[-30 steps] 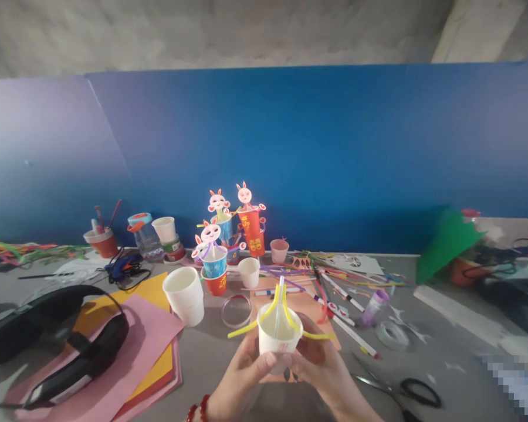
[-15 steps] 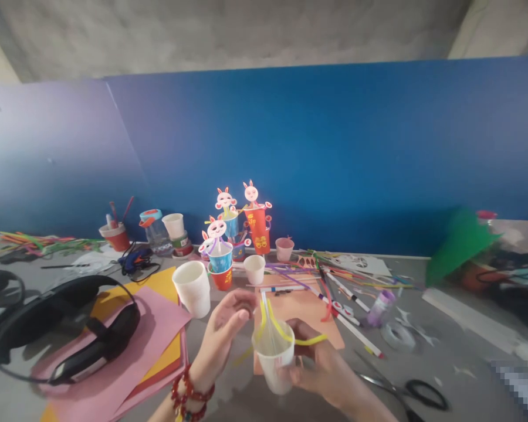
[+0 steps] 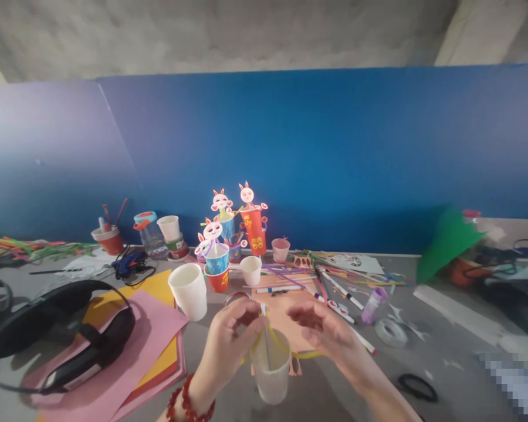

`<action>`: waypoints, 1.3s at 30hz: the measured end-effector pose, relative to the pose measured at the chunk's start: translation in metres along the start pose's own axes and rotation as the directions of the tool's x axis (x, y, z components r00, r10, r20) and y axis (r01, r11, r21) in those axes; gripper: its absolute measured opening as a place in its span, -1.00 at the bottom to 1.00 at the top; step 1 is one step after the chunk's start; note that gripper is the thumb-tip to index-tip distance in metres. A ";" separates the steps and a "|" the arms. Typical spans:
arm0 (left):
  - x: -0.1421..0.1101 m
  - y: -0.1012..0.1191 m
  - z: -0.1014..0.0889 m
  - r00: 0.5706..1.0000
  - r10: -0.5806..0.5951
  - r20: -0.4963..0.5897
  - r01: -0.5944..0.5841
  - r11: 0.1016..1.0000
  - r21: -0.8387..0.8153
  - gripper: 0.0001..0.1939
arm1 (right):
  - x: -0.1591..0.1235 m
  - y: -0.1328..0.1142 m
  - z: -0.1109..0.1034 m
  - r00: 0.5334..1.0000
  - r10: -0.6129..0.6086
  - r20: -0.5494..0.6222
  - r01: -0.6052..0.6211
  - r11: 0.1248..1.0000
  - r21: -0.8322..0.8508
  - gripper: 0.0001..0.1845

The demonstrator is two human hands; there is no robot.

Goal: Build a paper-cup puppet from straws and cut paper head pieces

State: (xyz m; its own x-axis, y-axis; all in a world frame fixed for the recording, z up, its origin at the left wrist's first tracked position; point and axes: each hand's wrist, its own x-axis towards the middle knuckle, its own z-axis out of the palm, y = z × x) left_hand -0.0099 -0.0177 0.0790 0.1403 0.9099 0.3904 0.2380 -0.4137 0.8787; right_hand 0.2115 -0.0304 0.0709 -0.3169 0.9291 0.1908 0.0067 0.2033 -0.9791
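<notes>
A white paper cup (image 3: 271, 375) stands upright in front of me. Inside it is a thin clear straw (image 3: 267, 343), with a bent yellow strip (image 3: 305, 354) running from it over the cup's rim. My left hand (image 3: 234, 331), wearing red beads at the wrist, pinches the top of the straw above the cup. My right hand (image 3: 330, 337) is off the cup to its right, fingers apart and nothing in them. Beneath and behind the cup lies an orange paper sheet (image 3: 290, 308).
Rabbit-faced cup figures (image 3: 251, 228) stand at the back near white cups (image 3: 188, 291). Headphones (image 3: 110, 346) rest on coloured paper (image 3: 158, 319) at left. Markers (image 3: 341, 287), a purple glue stick (image 3: 374, 306), a tape roll (image 3: 391, 332) and scissors (image 3: 418, 387) lie right.
My right hand has let go of the cup and moved back to the right. The left hand has come in to the straw's top and closed on it.
</notes>
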 end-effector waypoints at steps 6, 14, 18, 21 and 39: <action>-0.005 0.012 0.008 0.995 0.013 0.101 -0.021 0.997 0.075 -0.88 | 0.003 -0.025 0.017 0.999 -0.005 0.036 0.017 0.940 -0.339 -0.88; 0.007 0.006 0.022 0.978 -0.184 0.103 0.206 0.937 -0.282 -0.75 | 0.019 -0.016 0.017 0.998 -0.057 0.021 0.061 0.935 -0.349 -0.81; 0.011 0.005 0.026 0.960 -0.242 0.140 0.276 0.899 -0.340 -0.71 | 0.019 -0.011 0.013 1.000 0.009 -0.002 -0.009 0.942 -0.335 -0.85; 0.011 0.004 0.030 0.959 -0.252 0.129 0.282 0.895 -0.345 -0.69 | 0.019 -0.008 0.010 0.998 0.037 -0.042 -0.049 0.936 -0.348 -0.85; 0.012 0.009 0.020 0.924 -0.357 0.139 0.372 0.749 -0.548 -0.78 | 0.015 -0.010 -0.037 0.977 -0.094 0.194 0.125 0.980 -0.154 -0.74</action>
State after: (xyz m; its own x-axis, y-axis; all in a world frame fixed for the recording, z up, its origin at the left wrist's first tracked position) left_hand 0.0128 -0.0111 0.0858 0.1783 0.9839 0.0092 -0.2962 0.0448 0.9541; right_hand 0.2418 -0.0073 0.0860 -0.4937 0.8284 0.2646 0.1132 0.3629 -0.9249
